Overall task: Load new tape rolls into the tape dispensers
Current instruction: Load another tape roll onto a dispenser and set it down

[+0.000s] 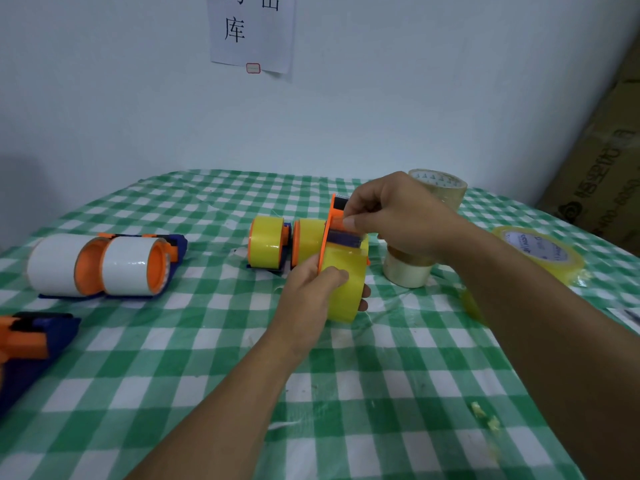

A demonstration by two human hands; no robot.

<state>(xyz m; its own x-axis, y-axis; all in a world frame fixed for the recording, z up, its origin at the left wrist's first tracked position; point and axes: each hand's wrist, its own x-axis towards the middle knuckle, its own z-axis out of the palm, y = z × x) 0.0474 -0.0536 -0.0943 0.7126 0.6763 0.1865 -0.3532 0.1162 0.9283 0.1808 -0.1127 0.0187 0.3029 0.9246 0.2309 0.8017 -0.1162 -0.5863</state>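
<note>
An orange dispenser carrying a yellow tape roll is held on edge at centre. Two yellow-loaded dispensers stand just behind it. Two white-loaded dispensers lie far left, and spare rolls sit right.

Green-checked cloth covers the table. White-tape dispensers lie left, a yellow-tape dispenser centre; stacked clear rolls and a flat yellow roll right.

Even, soft indoor light, faint shadows, wide-angle bending at edges, slight blur at the right edge
</note>
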